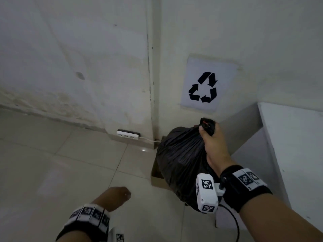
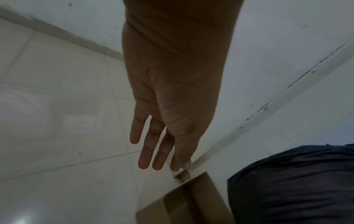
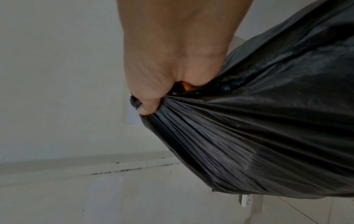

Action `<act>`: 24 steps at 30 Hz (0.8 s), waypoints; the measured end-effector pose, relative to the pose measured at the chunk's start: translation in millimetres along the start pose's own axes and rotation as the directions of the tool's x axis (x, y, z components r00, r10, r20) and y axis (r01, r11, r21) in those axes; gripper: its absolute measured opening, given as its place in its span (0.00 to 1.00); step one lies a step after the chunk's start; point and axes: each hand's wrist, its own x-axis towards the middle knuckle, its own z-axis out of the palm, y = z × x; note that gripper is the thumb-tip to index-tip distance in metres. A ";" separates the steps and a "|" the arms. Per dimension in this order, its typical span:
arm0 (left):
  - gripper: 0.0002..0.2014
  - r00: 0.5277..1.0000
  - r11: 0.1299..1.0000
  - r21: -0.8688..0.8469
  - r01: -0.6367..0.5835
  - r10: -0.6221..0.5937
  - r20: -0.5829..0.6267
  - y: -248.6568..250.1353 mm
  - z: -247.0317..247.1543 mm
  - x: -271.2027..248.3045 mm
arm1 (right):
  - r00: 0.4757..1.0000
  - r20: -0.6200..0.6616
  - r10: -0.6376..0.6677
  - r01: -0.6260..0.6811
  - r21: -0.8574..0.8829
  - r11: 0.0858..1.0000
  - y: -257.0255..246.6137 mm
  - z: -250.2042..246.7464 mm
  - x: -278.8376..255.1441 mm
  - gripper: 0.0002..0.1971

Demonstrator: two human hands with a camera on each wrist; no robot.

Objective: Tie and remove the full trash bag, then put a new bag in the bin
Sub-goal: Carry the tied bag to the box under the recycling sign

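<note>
A full black trash bag (image 1: 181, 159) hangs from my right hand (image 1: 208, 137), which grips its gathered neck; the knotted top (image 1: 207, 124) sticks out above my fist. In the right wrist view the bag (image 3: 268, 136) fans out in tight pleats from my fist (image 3: 151, 94). Under the bag stands a brown cardboard box (image 1: 158, 178), the bin, mostly hidden behind it; one corner of the box (image 2: 184, 203) shows in the left wrist view. My left hand (image 1: 120, 194) hangs empty over the floor left of the box, and its fingers (image 2: 145, 153) are straight.
A white wall corner lies straight ahead, with a recycling sign (image 1: 206, 84) on it. A white power strip (image 1: 128, 134) sits on the floor by the corner. A white cabinet or ledge (image 1: 293, 145) stands on the right. Pale floor tiles (image 1: 61, 163) spread to the left.
</note>
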 end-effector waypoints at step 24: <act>0.56 0.851 0.705 -0.533 -0.468 0.195 -0.488 25.0 109.6 391.9 | 0.965 0.242 -0.101 0.073 0.123 0.990 325.2 0.0 153.1 0.11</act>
